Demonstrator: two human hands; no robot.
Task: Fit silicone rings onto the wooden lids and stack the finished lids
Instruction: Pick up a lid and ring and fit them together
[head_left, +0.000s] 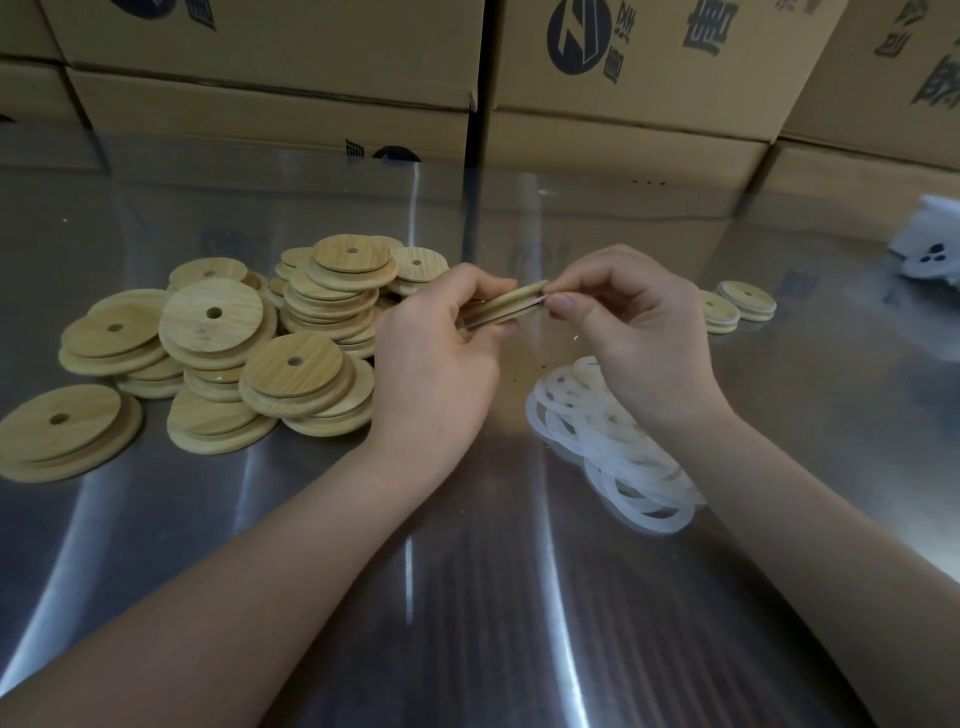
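Note:
I hold one round wooden lid edge-on above the table, between both hands. My left hand grips its left side with curled fingers. My right hand pinches the lid's right edge, where a thin white silicone ring shows along the rim. A loose heap of wooden lids with centre holes lies to the left. A pile of translucent white silicone rings lies under my right wrist. Two lids sit apart on the right.
The work surface is a shiny metal table. Stacked cardboard boxes form a wall along the back. A white object with dark holes lies at the far right edge.

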